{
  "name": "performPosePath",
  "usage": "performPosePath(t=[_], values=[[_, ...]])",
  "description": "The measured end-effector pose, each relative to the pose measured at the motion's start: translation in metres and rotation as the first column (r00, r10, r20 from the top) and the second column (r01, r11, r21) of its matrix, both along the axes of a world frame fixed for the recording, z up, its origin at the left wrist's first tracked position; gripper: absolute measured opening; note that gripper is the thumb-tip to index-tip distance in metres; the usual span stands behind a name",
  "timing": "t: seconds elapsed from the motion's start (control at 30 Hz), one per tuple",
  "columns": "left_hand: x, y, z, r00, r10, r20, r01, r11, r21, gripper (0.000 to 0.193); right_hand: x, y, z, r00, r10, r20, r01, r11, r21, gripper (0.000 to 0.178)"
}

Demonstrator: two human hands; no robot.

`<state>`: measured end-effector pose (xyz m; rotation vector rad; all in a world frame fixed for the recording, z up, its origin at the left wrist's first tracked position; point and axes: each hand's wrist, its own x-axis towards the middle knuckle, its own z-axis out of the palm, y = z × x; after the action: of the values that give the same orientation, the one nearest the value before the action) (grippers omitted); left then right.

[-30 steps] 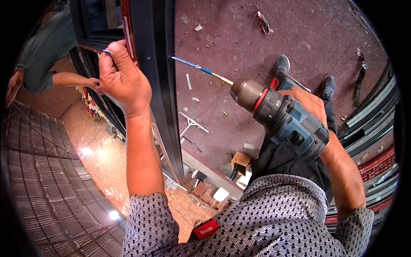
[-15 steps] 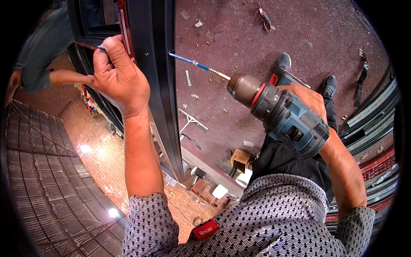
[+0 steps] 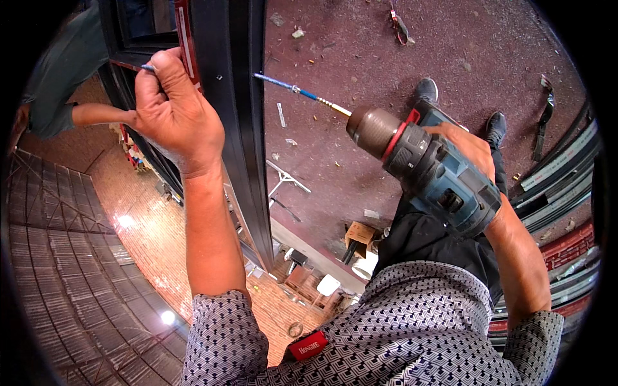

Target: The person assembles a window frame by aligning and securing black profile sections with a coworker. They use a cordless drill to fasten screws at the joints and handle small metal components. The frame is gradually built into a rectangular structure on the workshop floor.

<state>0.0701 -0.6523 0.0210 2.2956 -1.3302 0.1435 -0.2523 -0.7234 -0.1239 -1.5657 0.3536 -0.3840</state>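
My right hand (image 3: 465,149) is wrapped round the grip of a blue-and-black cordless drill (image 3: 444,183). A long thin bit (image 3: 335,106) runs from its brown chuck, with a blue shank (image 3: 280,82) at the far end. The tip lies at the edge of a black metal frame (image 3: 225,122); whether it touches cannot be made out. My left hand (image 3: 183,116) is closed in a pinch beside the frame and its red strip (image 3: 185,48). From the pinch pokes the end of a thin blue rod-like piece (image 3: 147,67), mostly hidden by the fingers.
At the left another person's forearm (image 3: 100,116) reaches toward the frame, behind my left hand. Scraps lie on the dark red floor (image 3: 347,58). A cardboard box (image 3: 360,235) stands near my legs. Stacked long profiles (image 3: 560,174) line the right side.
The drill has shifted slightly right and down, its tip staying close to the frame edge. My left hand has moved a little left, still pinching the blue piece.
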Motion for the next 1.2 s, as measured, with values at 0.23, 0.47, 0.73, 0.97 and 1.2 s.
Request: performPosePath(t=[0.23, 0.47, 0.73, 0.97, 1.2], values=[[0.001, 0.001, 0.002, 1.000, 0.000, -0.002, 0.000, 1.000, 0.019, 0.037, 0.000, -0.002, -0.001, 1.000, -0.001, 0.016, 0.001, 1.000, -0.018, 0.048], [0.005, 0.000, 0.000, 0.998, -0.046, -0.034, 0.045, 0.999, -0.002, 0.037, 0.009, -0.018, 0.001, 0.995, 0.020, 0.093, -0.014, 0.997, -0.069, 0.051], [-0.006, -0.006, 0.005, 0.998, 0.054, -0.038, -0.052, 0.998, 0.046, 0.037, 0.003, -0.024, 0.000, 0.993, 0.104, 0.053, -0.108, 0.992, 0.069, 0.044], [-0.007, -0.007, 0.004, 0.998, 0.032, -0.060, -0.030, 0.999, 0.025, 0.035, 0.005, -0.021, -0.001, 0.997, 0.039, 0.062, -0.036, 0.998, -0.046, 0.033], [-0.004, -0.007, -0.001, 0.998, -0.011, -0.064, 0.009, 0.999, -0.035, 0.034, 0.011, -0.042, 0.005, 0.998, 0.046, 0.039, -0.034, 0.962, -0.272, 0.037]])
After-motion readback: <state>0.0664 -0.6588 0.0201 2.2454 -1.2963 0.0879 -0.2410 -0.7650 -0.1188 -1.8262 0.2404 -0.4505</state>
